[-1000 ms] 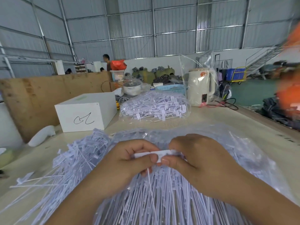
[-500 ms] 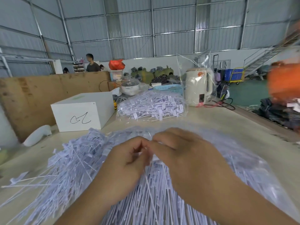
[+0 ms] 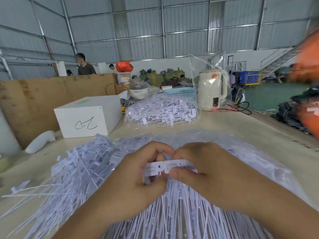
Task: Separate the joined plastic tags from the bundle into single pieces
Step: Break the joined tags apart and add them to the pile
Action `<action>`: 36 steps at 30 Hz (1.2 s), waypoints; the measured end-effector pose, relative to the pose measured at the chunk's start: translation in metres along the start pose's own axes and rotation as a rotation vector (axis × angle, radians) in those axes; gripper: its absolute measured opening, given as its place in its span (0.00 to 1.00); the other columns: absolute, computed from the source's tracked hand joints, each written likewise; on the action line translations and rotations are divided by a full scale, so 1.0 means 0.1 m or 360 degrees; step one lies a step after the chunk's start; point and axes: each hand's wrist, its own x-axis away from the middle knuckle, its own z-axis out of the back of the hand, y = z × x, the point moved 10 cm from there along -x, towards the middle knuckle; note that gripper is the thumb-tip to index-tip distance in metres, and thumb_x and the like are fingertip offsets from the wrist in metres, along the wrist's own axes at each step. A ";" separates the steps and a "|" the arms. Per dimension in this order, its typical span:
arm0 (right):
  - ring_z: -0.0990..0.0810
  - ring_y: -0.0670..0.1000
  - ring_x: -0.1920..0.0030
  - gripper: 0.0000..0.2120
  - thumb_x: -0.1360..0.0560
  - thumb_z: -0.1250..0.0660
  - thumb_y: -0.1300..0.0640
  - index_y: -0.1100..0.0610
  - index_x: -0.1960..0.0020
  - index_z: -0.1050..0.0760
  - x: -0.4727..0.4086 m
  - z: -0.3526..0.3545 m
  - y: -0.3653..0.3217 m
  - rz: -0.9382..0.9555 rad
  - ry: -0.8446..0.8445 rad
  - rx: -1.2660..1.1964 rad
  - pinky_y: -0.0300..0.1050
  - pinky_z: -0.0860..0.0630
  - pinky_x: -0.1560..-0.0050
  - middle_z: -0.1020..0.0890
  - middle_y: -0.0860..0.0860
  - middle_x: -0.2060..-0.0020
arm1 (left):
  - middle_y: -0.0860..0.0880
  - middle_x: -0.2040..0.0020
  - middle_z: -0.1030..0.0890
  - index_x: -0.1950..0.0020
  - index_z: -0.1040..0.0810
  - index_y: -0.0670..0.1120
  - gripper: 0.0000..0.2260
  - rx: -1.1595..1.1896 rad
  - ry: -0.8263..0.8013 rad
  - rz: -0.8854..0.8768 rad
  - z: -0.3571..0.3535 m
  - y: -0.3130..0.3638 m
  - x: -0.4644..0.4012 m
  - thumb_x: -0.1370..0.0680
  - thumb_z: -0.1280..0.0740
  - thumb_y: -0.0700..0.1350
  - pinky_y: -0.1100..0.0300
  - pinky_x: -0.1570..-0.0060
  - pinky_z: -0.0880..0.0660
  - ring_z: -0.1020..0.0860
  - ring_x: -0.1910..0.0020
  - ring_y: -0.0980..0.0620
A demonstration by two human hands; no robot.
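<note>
A short strip of joined white plastic tags (image 3: 165, 167) is held flat between both hands over a big heap of white tags. My left hand (image 3: 136, 176) pinches the strip's left end. My right hand (image 3: 205, 169) pinches its right end between thumb and fingers. The tag heads show small holes and a seam between two of them. Under the hands lies the bundle of tags (image 3: 172, 219) with long thin tails, in a clear plastic bag. Loose single tags (image 3: 72, 171) spread out to the left.
A second clear bag of tags (image 3: 160, 111) lies further back on the table. A white box (image 3: 86, 116) stands at the back left, a white handle-shaped object (image 3: 41, 141) beside it, and a cream kettle (image 3: 211, 90) at the back right. People stand behind the brown board.
The hands were pressed together half a second ago with the strip hidden. Now they have drawn slightly apart and the strip lies face-up between them.
</note>
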 end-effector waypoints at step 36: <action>0.23 0.43 0.65 0.15 0.26 0.38 0.42 0.35 0.45 0.41 0.06 0.09 -0.05 0.0105 0.0449 -0.0468 0.40 0.28 0.66 0.22 0.42 0.66 | 0.36 0.60 0.19 0.55 0.20 0.52 0.08 0.0993 0.0233 0.0175 -0.09 -0.16 -0.06 0.30 0.33 0.53 0.57 0.73 0.27 0.23 0.70 0.45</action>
